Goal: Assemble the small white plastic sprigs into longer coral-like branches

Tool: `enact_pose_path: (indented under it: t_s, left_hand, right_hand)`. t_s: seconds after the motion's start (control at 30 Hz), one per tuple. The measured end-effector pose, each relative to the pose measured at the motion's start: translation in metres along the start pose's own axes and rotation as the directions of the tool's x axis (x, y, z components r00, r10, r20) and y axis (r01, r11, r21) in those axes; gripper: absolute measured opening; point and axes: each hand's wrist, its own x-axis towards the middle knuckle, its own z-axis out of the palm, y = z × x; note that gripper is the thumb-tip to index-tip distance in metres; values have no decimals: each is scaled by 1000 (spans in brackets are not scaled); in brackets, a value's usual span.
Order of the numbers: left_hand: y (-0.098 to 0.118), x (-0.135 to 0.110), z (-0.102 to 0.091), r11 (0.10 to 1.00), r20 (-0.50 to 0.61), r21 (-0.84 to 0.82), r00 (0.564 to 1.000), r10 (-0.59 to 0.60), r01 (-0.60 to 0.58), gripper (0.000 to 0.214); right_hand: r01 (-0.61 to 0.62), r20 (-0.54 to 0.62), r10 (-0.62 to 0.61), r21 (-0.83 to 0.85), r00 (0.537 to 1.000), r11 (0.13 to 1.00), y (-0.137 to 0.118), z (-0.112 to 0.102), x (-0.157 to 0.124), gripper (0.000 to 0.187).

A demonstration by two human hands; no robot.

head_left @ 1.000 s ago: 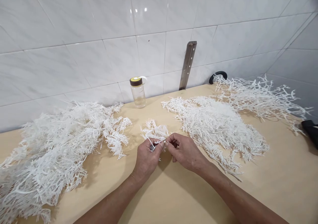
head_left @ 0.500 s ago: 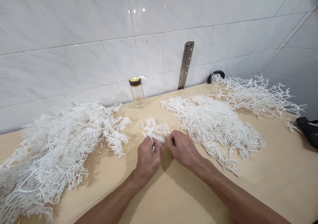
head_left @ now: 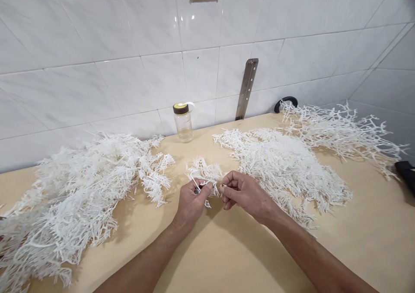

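Observation:
My left hand point(head_left: 191, 200) is closed around a small white plastic branching sprig point(head_left: 203, 172) just above the wooden table point(head_left: 227, 249). My right hand point(head_left: 244, 193) sits right beside it with fingers curled in a pinch at the sprig's right edge; what it pinches is too small to name. A big heap of the same white branched pieces point(head_left: 74, 193) lies to the left of my hands. A second flatter heap point(head_left: 285, 163) spreads to the right.
A clear bottle with a brown lid point(head_left: 183, 122) stands against the white tiled wall. A metal strip point(head_left: 246, 88) leans on the wall. Larger white branches point(head_left: 343, 126) lie far right, with a black handle point(head_left: 285, 102) behind and a black object point(head_left: 407, 172) at the right edge.
My right hand has lifted a little off the table and curled its fingers back toward the sprig. My left hand keeps its hold on the sprig and has barely shifted.

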Motion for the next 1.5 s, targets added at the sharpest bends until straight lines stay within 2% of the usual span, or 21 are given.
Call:
enact_pose_path:
  t_s: [0.13, 0.3, 0.47, 0.63, 0.77, 0.93, 1.07, 1.23, 1.3, 1.37, 1.43, 1.5]
  left_hand:
    - [-2, 1, 0, 999, -3, -21, 999, -35, 35, 29]
    - [-1, 1, 3, 1000, 0, 7, 1000, -8, 8, 28]
    - [-5, 0, 5, 999, -23, 33, 1000, 2, -2, 27]
    - [-6, -2, 7, 999, -29, 44, 999, -19, 21, 24]
    - [-3, 0, 6, 998, -7, 68, 1000, 16, -16, 23]
    - [-5, 3, 4, 989, 8, 142, 1000, 30, -31, 21]
    - [-10, 0, 5, 972, -9, 200, 992, 129, -125, 20]
    - [-12, -2, 5, 898, 41, 313, 949, 312, -309, 18]
    - [-13, -1, 5, 899, 49, 304, 948, 314, -314, 18]
    - [-14, 0, 7, 933, 34, 249, 965, 260, -261, 19]
    - [-13, 0, 8, 969, 19, 168, 984, 180, -180, 22]
    - [-10, -1, 9, 988, 20, 99, 992, 121, -122, 26]
  right_hand:
    - [-69, 50, 64, 102, 997, 992, 4, 5, 3, 29]
    - [-132, 112, 114, 171, 987, 976, 3, 8, 3, 34]
    - [-117, 79, 103, 195, 992, 974, 4, 9, 3, 36]
    - [-115, 18, 114, 142, 993, 983, 11, 11, 5, 28]
    - [-93, -44, 93, -8, 995, 996, 13, 12, 4, 21]
    - [-69, -29, 65, -143, 997, 987, 9, 13, 2, 12]
    - [-93, -18, 91, -115, 996, 989, 10, 14, 4, 9]
    - [-145, 36, 146, -8, 989, 989, 6, 13, 7, 11]
    - [-157, 6, 158, -69, 987, 985, 1, 14, 4, 9]
    - [-122, -94, 102, -252, 990, 960, -5, 18, 1, 7]
    - [-42, -186, -56, -488, 981, 872, -10, 23, -3, 9]
    - [26, -213, -217, -655, 953, 755, -12, 24, -3, 12]
